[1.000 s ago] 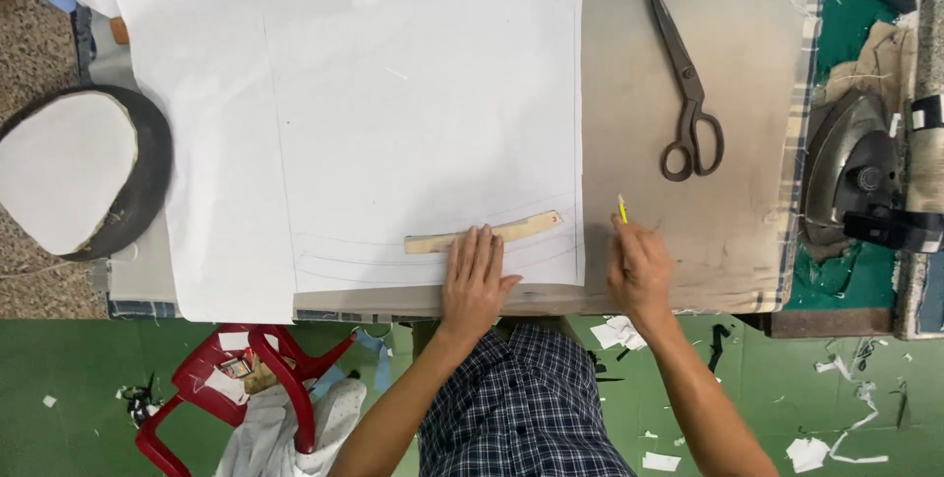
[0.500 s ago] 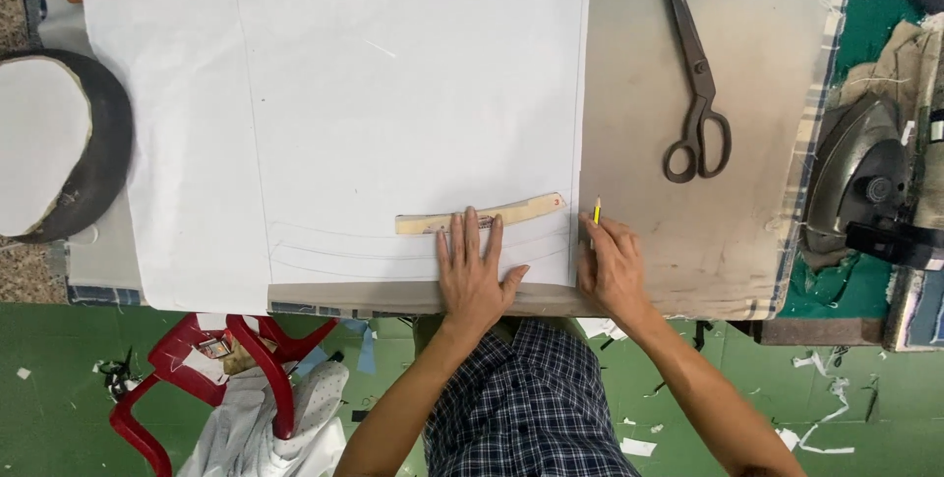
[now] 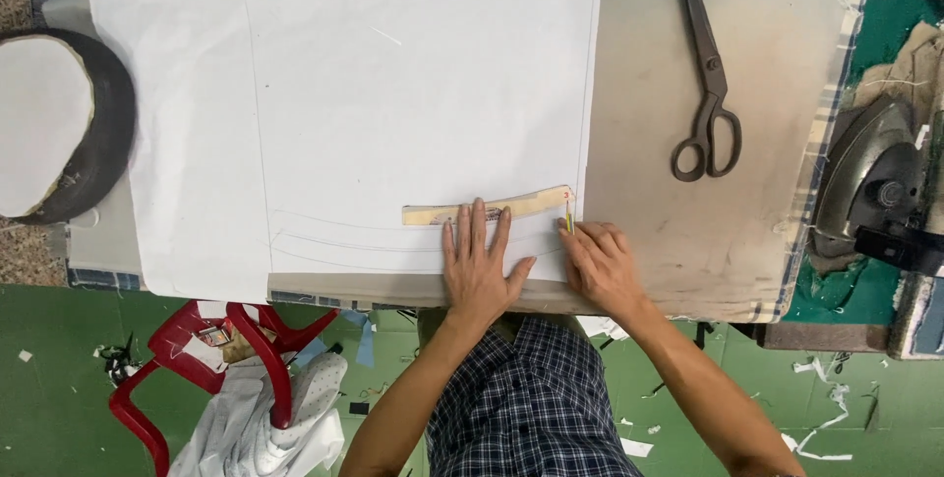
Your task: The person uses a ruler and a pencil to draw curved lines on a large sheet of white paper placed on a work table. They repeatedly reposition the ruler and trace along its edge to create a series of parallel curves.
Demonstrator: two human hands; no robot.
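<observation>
Seen from the head camera, the person's left hand (image 3: 479, 266) lies flat and open on a sheet of white cloth (image 3: 393, 93), fingers spread, with the fingertips pressing down the lower edge of a curved wooden ruler (image 3: 489, 208). The ruler lies near the front edge of the cloth, its right end almost at the cloth's right border. The right hand (image 3: 602, 266) rests just beside that end, its fingers pinched closed around a small yellow pencil (image 3: 568, 222) (only a short piece of it shows above the fingers), the tip touching the cloth at the ruler's right end. Faint curved lines run across the cloth below the ruler, toward the left.

The cloth covers most of a worktable (image 3: 669, 64) with a tan padded top. A pair of dark scissors (image 3: 706, 84) lies on the bare part of the table, well apart from both hands, blades pointing away from the person. At the right edge sits a clothes iron (image 3: 875, 182). To the far left stands a round stool (image 3: 54, 123) with a pale seat, and a red plastic chair (image 3: 216, 359) stands on the green floor (image 3: 59, 408) below the table, with white fabric draped on it.
</observation>
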